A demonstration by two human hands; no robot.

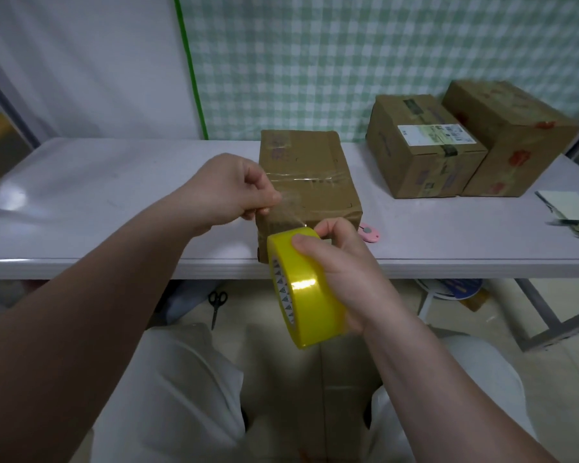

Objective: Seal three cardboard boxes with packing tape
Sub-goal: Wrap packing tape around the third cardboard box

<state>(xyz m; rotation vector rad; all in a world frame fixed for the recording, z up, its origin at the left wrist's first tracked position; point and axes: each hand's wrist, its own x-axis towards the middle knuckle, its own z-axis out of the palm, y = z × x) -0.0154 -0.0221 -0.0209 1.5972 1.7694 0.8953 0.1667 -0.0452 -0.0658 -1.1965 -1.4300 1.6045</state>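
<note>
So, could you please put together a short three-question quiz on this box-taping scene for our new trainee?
1. The right hand grips the tape roll. What does the left hand pinch?
A) a pen
B) the loose tape end
C) a key
2. True or false: the scissors lie on the floor under the table.
3. How many boxes stand on the table?

Key
1. B
2. True
3. Three: the near box, the labelled box and the far box.
</note>
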